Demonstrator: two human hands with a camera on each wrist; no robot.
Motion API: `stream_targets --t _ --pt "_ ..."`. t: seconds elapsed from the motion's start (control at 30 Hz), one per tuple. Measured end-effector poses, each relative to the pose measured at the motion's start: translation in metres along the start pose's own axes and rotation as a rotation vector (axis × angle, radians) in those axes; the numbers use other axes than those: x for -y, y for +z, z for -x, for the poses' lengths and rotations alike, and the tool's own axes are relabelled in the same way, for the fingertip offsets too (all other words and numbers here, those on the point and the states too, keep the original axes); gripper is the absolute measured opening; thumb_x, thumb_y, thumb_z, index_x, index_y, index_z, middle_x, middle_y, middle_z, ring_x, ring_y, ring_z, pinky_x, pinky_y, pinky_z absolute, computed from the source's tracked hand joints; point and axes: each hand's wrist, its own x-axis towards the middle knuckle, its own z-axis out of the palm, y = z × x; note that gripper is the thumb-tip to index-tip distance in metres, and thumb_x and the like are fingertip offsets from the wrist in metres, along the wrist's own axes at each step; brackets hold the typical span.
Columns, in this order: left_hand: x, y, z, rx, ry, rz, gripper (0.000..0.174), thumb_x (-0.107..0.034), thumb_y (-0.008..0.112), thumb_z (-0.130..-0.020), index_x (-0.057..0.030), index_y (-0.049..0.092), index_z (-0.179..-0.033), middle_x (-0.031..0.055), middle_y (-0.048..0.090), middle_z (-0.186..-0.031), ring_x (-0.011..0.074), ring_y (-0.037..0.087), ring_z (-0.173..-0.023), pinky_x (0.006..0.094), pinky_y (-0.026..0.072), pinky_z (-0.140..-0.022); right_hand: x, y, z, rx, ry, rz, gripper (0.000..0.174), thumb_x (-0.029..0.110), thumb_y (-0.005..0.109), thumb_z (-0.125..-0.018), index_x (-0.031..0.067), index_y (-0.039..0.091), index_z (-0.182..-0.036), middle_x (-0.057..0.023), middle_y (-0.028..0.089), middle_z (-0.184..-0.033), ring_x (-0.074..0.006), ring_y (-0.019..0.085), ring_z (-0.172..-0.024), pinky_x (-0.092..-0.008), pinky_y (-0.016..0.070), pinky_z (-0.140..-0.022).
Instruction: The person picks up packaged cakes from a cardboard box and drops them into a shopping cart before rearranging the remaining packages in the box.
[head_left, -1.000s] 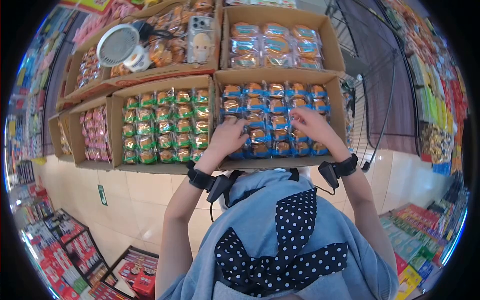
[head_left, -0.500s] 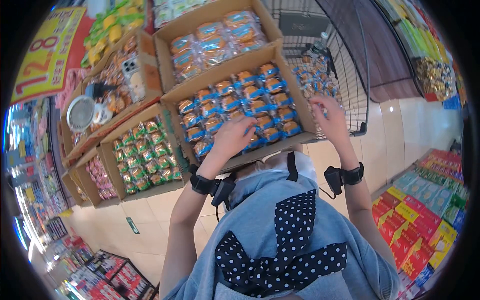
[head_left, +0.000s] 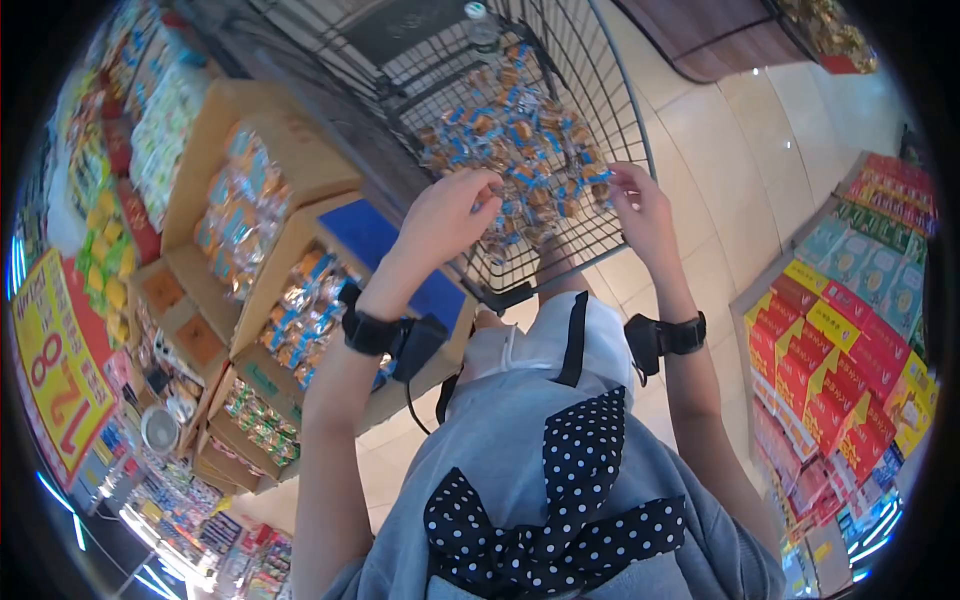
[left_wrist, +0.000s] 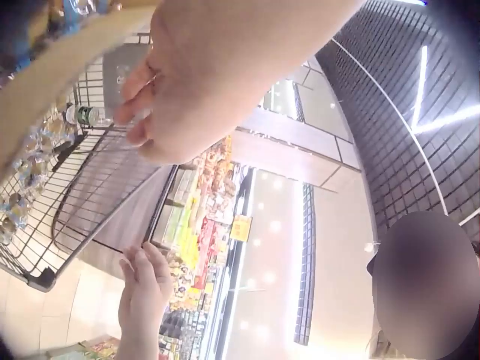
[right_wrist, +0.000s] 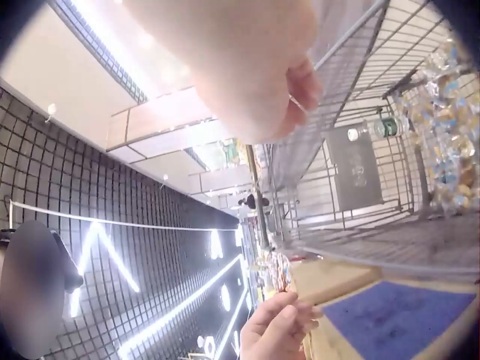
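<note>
My left hand (head_left: pixel 447 215) hovers over the near left part of a wire shopping cart (head_left: pixel 632 90), its fingers loosely bent. Over the cart's right side is my right hand (head_left: pixel 643 207), also with bent fingers. Many clear-wrapped small cakes with blue bands (head_left: pixel 520 130) lie heaped in the cart, overlapped by the fingertips in the head view. No thing shows held in the right hand (left_wrist: pixel 145 289) in the left wrist view. Seen from the right wrist, the left hand (right_wrist: pixel 279 328) has its thumb near its fingers and nothing visible held.
A clear bottle (head_left: pixel 483 32) stands at the cart's far end. To the left are cardboard boxes (head_left: pixel 330 215) of packaged cakes, one with a blue panel (head_left: pixel 365 240). A yellow price sign (head_left: pixel 60 365) is farther left. Stacked red boxes (head_left: pixel 840 355) line the right side.
The body has turned right from the cake boxes to the cart. Both hands have left the box of blue-banded cakes and are now over the cart.
</note>
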Motion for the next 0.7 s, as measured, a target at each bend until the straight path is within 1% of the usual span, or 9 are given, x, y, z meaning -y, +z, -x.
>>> stream_targets --t 0.13,0.27,0.33,0.37,0.4,0.5,0.53,0.63,0.7 --pt "0.052 0.071 -0.079 0.306 -0.112 -0.066 0.025 -0.020 0.055 -0.077 -0.0045 0.055 -0.098 0.0138 0.060 -0.088 0.0278 0.058 -0.084 0.0374 0.0458 -0.070 -0.077 0.021 -0.031 0.162 0.066 0.093 0.031 0.010 0.055 -0.076 0.0029 0.052 -0.106 -0.0167 0.058 -0.094 -0.0283 0.057 -0.089 -0.0352 0.0457 -0.075" --pt "0.117 0.163 -0.097 0.525 -0.319 -0.246 0.027 -0.020 0.053 -0.075 -0.0052 0.056 -0.097 0.0154 0.060 -0.091 0.0314 0.057 -0.086 0.0415 0.0454 -0.072 -0.155 0.056 -0.043 0.341 0.125 0.148 0.033 0.015 0.056 -0.074 0.0041 0.053 -0.105 -0.0199 0.057 -0.095 -0.0365 0.053 -0.092 -0.0407 0.0425 -0.080" --pt "0.122 0.183 -0.096 0.606 -0.426 -0.259 0.029 -0.019 0.052 -0.073 -0.0059 0.056 -0.098 0.0162 0.060 -0.092 0.0326 0.056 -0.088 0.0421 0.0448 -0.075 -0.163 0.064 -0.054 0.504 0.268 0.230 0.035 0.016 0.057 -0.075 0.0032 0.053 -0.107 -0.0205 0.055 -0.102 -0.0318 0.053 -0.096 -0.0382 0.0422 -0.083" --pt "0.127 0.197 -0.089 0.581 -0.433 -0.222 0.029 -0.019 0.052 -0.073 -0.0057 0.056 -0.098 0.0164 0.060 -0.093 0.0326 0.056 -0.089 0.0419 0.0446 -0.076 -0.167 0.066 -0.057 0.586 0.339 0.273 0.036 0.016 0.058 -0.075 0.0028 0.053 -0.108 -0.0208 0.054 -0.106 -0.0294 0.053 -0.098 -0.0370 0.0421 -0.084" --pt "0.138 0.216 -0.079 0.553 -0.441 -0.189 0.029 -0.020 0.052 -0.073 -0.0055 0.057 -0.097 0.0166 0.059 -0.094 0.0326 0.056 -0.090 0.0417 0.0444 -0.077 -0.191 0.075 -0.060 0.664 0.265 0.276 0.038 0.019 0.061 -0.073 0.0046 0.054 -0.108 -0.0252 0.046 -0.117 -0.0342 0.045 -0.109 -0.0389 0.0380 -0.090" --pt "0.129 0.223 -0.076 0.582 -0.572 -0.043 0.027 -0.019 0.052 -0.074 -0.0045 0.057 -0.097 0.0174 0.058 -0.099 0.0324 0.055 -0.094 0.0409 0.0434 -0.080 -0.216 0.093 -0.058 0.637 0.278 0.304 0.042 0.022 0.064 -0.071 0.0064 0.054 -0.109 -0.0288 0.036 -0.124 -0.0386 0.033 -0.119 -0.0393 0.0334 -0.095" --pt "0.124 0.221 -0.077 0.556 -0.598 0.008 0.027 -0.018 0.052 -0.074 -0.0046 0.057 -0.096 0.0176 0.058 -0.099 0.0324 0.055 -0.094 0.0408 0.0433 -0.080 -0.224 0.099 -0.058 0.602 0.173 0.388 0.041 0.018 0.063 -0.068 0.0048 0.056 -0.106 -0.0229 0.043 -0.119 -0.0369 0.042 -0.109 -0.0381 0.0380 -0.092" --pt "0.123 0.233 -0.080 0.478 -0.648 0.100 0.024 -0.018 0.050 -0.076 -0.0058 0.057 -0.095 0.0178 0.059 -0.096 0.0331 0.055 -0.092 0.0401 0.0435 -0.078 -0.256 0.112 -0.052 0.649 0.292 0.378 0.045 0.019 0.065 -0.067 0.0019 0.054 -0.107 -0.0215 0.044 -0.119 -0.0349 0.041 -0.111 -0.0365 0.0376 -0.092" --pt "0.119 0.232 -0.084 0.406 -0.701 0.126 0.022 -0.018 0.049 -0.077 -0.0062 0.058 -0.094 0.0175 0.060 -0.093 0.0337 0.055 -0.091 0.0397 0.0436 -0.077 -0.277 0.115 -0.056 0.691 0.398 0.182 0.045 0.019 0.065 -0.067 -0.0005 0.054 -0.106 -0.0207 0.050 -0.111 -0.0311 0.047 -0.107 -0.0342 0.0392 -0.088"
